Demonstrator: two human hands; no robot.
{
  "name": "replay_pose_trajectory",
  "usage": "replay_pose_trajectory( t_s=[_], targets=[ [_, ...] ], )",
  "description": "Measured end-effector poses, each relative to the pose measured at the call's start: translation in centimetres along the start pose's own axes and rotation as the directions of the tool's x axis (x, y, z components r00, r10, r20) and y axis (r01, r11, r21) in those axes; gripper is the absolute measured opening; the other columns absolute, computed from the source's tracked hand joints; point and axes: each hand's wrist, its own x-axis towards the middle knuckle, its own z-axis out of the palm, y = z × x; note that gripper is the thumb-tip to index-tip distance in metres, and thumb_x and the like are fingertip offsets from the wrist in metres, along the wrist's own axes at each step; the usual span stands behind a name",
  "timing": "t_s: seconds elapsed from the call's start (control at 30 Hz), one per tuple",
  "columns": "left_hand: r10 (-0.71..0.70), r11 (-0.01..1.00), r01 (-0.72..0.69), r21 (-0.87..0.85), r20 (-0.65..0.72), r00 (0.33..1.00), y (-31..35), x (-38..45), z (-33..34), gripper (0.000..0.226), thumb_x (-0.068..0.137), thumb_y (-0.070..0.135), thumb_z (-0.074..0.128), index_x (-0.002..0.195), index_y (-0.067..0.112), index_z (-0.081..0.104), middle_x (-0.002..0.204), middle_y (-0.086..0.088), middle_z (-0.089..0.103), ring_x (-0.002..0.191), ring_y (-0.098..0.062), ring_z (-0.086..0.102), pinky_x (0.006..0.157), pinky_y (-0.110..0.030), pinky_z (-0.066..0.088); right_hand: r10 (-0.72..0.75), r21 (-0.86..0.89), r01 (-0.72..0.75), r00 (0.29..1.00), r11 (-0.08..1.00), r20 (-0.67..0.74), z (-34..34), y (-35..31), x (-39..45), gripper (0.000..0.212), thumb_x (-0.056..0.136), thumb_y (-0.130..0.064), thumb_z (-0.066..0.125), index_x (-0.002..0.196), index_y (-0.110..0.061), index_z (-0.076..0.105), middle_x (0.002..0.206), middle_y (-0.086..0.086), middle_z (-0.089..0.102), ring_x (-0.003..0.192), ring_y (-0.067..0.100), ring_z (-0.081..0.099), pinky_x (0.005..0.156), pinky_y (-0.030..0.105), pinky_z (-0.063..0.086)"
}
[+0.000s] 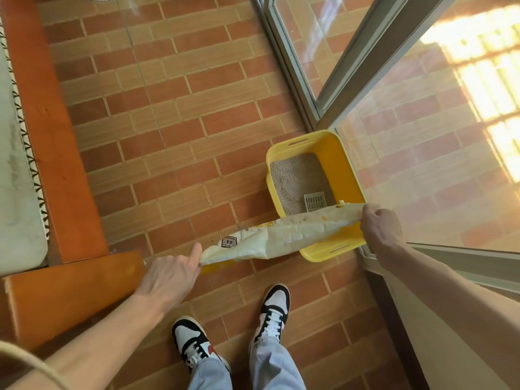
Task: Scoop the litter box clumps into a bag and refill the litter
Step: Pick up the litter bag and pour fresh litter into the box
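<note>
Both hands, left and right, grip the litter bag over the yellow litter box; refilling seems underway, scoop inside.

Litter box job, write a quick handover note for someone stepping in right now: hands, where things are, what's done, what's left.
Left hand: pinches the bottom end of the litter bag.
Right hand: grips the bag's other end, over the near edge of the litter box.
Bag: held stretched roughly level between both hands; it looks nearly flat.
Litter box: yellow, on the brick floor beside the glass door. It holds a layer of litter, with the scoop lying in it near the front.
Done: refill appears underway or nearly finished; no clumps are visible.
Left: shake out any remainder, level the litter, put the bag away.
</note>
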Motion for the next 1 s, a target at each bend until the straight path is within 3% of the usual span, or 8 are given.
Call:
replay_pose_trajectory(
  t_s=[0.17,0.3,0.4,0.53,0.67,0.8,0.9,1.0],
  targets=[
    [-0.033,0.991,0.035,-0.132,0.02,0.999,2.0,-0.7,3.3,0.028,0.11,0.03,0.033,0.134,0.015,0.031,0.061,0.007,0.045,0.046,-0.005,0.038,0.043,-0.019,0.035,-0.202,-0.048,0.203,0.979,0.978,0.021,0.8,0.7,-1.7,0.057,0.108,-0.034,0.037,0.075,0.004,0.063,0.072,0.02,0.063,0.067,0.032,0.061,0.066,0.045,0.053],
    [-0.085,0.978,0.091,-0.187,0.04,0.996,2.4,-0.8,6.0,0.029,0.111,0.027,0.031,0.139,0.018,0.031,0.066,0.006,0.044,0.05,-0.005,0.037,0.042,-0.022,0.032,-0.3,0.007,0.3,0.952,0.954,0.067,1.9,1.1,-4.1,0.053,0.106,-0.03,0.04,0.058,-0.01,0.05,0.049,0.0,0.044,0.047,0.016,0.04,0.049,0.03,0.032],
    [-0.141,0.967,0.161,-0.198,0.111,0.984,2.3,-1.0,8.7,0.035,0.108,0.02,0.038,0.143,0.017,0.041,0.078,0.005,0.053,0.065,-0.011,0.047,0.051,-0.022,0.035,-0.33,0.055,0.327,0.942,0.943,0.06,3.0,1.3,-6.6,0.055,0.106,-0.027,0.041,0.053,-0.011,0.045,0.043,-0.003,0.041,0.041,0.01,0.032,0.044,0.027,0.027],
    [-0.159,0.971,0.178,-0.159,0.122,0.98,2.6,-1.4,12.2,0.054,0.091,0.002,0.065,0.141,0.017,0.054,0.079,0.002,0.057,0.063,-0.013,0.046,0.051,-0.027,0.032,-0.31,0.146,0.302,0.95,0.942,0.031,4.4,2.6,-9.5,0.061,0.107,-0.033,0.039,0.06,0.002,0.055,0.051,0.01,0.059,0.044,0.016,0.048,0.045,0.03,0.037],
    [-0.195,0.965,0.21,-0.158,0.106,0.975,2.7,-0.9,13.2,0.042,0.102,0.01,0.051,0.142,0.02,0.045,0.096,0.005,0.052,0.079,-0.011,0.045,0.062,-0.025,0.03,-0.306,0.212,0.294,0.952,0.932,0.026,4.7,3.4,-12.0,0.061,0.107,-0.034,0.041,0.062,0.002,0.06,0.053,0.011,0.062,0.047,0.025,0.056,0.045,0.025,0.041],
    [-0.225,0.957,0.246,-0.151,0.148,0.963,2.7,-1.2,13.6,0.032,0.101,0.011,0.053,0.131,0.02,0.052,0.101,0.005,0.054,0.087,-0.011,0.041,0.078,-0.026,0.041,-0.329,0.232,0.309,0.943,0.922,0.049,4.7,3.4,-13.6,0.056,0.107,-0.035,0.043,0.064,-0.004,0.063,0.056,0.008,0.065,0.047,0.014,0.058,0.048,0.021,0.045],
    [-0.198,0.96,0.219,-0.176,0.129,0.972,3.2,-1.7,12.9,0.037,0.097,0.004,0.057,0.131,0.018,0.052,0.111,0.003,0.056,0.096,-0.011,0.043,0.095,-0.028,0.044,-0.339,0.237,0.31,0.936,0.921,0.094,4.8,3.2,-14.7,0.053,0.106,-0.035,0.044,0.066,-0.005,0.063,0.058,0.008,0.066,0.049,0.017,0.059,0.049,0.025,0.046],
    [-0.14,0.951,0.15,-0.27,0.057,0.989,4.2,-1.8,11.6,0.037,0.099,0.006,0.053,0.134,0.016,0.052,0.117,0.003,0.058,0.101,-0.011,0.05,0.097,-0.028,0.045,-0.325,0.224,0.293,0.938,0.93,0.12,5.4,3.1,-15.7,0.054,0.105,-0.037,0.044,0.067,-0.004,0.063,0.06,0.007,0.066,0.053,0.024,0.06,0.053,0.035,0.048]
  ],
)
